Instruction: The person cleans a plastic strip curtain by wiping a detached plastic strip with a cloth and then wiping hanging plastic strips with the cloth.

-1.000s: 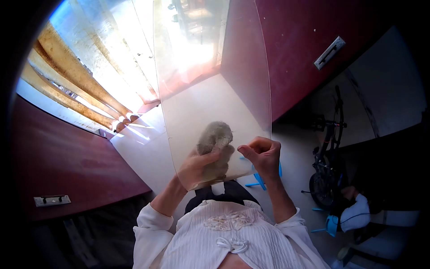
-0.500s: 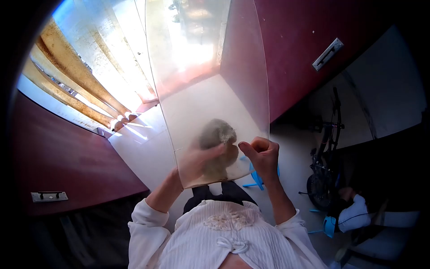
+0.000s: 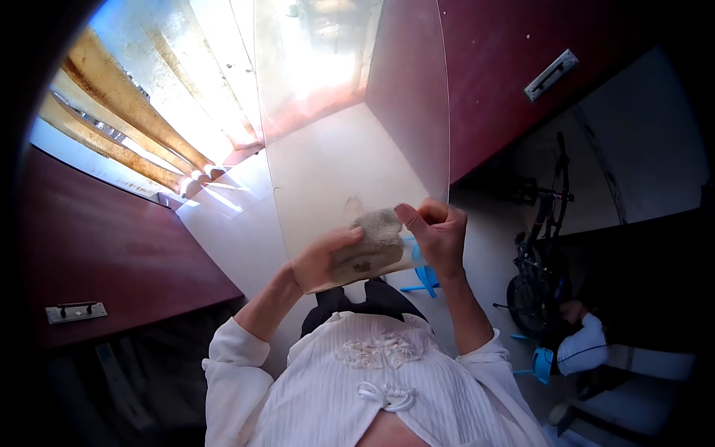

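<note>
From my remote post I saw the clear sheet [image 3: 335, 164] in front of the wearer's body, its long axis running forward and away, its near end over the dark trousers [image 3: 365, 299]. A bicycle [image 3: 542, 253] stood well apart to the right. The left hand [image 3: 319, 255], seen through the sheet, gripped a grey pad [image 3: 376, 240]. The right hand [image 3: 439, 229] was at the sheet's right edge, fingers curled, thumb beside the pad; whether it pinched anything, I could not tell.
</note>
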`<action>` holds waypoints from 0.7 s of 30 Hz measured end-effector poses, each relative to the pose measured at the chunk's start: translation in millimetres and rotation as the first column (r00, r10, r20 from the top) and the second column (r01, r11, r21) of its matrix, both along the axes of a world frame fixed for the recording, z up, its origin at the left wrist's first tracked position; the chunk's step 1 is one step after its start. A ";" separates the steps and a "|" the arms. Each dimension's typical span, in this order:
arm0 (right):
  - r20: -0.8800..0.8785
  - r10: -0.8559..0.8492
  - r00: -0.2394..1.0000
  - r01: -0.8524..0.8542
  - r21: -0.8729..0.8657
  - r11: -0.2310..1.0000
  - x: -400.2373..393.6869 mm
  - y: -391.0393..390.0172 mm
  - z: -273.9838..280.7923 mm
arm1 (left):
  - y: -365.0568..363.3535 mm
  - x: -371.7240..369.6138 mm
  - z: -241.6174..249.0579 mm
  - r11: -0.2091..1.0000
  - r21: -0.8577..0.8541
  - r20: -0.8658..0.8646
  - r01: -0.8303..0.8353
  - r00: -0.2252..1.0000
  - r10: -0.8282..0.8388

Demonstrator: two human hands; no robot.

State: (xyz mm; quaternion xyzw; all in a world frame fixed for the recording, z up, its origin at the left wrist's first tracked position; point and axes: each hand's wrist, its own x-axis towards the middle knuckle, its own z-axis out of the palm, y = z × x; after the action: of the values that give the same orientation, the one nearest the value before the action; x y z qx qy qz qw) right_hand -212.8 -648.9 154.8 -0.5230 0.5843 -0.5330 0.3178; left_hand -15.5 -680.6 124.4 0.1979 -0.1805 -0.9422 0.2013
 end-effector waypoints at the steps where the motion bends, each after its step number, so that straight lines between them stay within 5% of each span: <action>1: 0.015 0.000 1.000 0.000 -0.003 1.000 -1.1 -0.2 -3.8 | 0.1 1.5 -4.1 1.000 -0.019 0.028 0.025 0.999 -0.024; 6: 0.054 -0.025 0.998 0.025 0.001 1.000 2.4 1.4 -0.4 | 14.5 12.4 -12.5 0.999 -0.040 0.048 0.006 0.999 -0.004; 9: 0.020 -0.006 1.000 0.005 0.010 1.000 -3.0 -0.3 -0.5 | 26.1 22.6 -27.0 0.998 -0.061 -0.133 -0.035 0.991 0.027; 12: 0.087 0.001 0.996 -0.005 0.043 0.999 -6.1 -3.6 -1.1 | 33.5 29.2 -24.7 0.982 -0.103 -0.111 -0.156 0.983 0.144; 17: 0.078 -0.038 0.996 0.038 -0.002 0.999 9.7 4.1 3.2 | 36.2 13.0 -8.0 0.970 -0.182 0.110 -0.161 0.977 0.183; 21: 0.063 -0.044 0.997 0.045 -0.016 0.999 7.1 8.0 7.6 | 34.9 12.4 -10.2 0.968 -0.236 0.120 -0.089 0.986 0.120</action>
State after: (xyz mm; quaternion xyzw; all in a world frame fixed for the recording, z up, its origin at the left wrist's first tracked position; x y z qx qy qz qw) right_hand -205.7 -640.9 162.4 -0.4956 0.5809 -0.5613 0.3192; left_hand -3.1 -645.6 114.1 0.2449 -0.2907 -0.8878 0.2596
